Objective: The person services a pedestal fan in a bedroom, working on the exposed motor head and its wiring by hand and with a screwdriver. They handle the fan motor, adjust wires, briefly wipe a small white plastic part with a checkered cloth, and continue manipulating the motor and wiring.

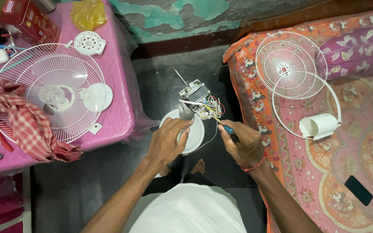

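Far to the left of the left hand (168,140), a red checked cloth (20,123) drapes over the rim of a white wire fan guard (50,92) that lies flat on a pink-covered table (117,116). A round white plastic cap (90,43) sits beyond the guard, and a yellow bag (88,14) lies further back.

The left hand curls its fingers over the edge of the round white fan housing (194,133), gripping it from the left. Just above that hand the bare fan motor (195,97) stands up from the housing, its thin shaft tilted up and to the left, with loose coloured wires (214,108) bunched on its right side.

The right hand (242,144) is closed around a blue-handled screwdriver (228,129), whose tip points up into the wires; a red thread circles the wrist.

To the right of that hand, on a patterned orange bedspread (324,181), lie a second white wire guard (291,64), a white cylindrical motor cover (319,126) and, nearer, a dark phone (358,190).
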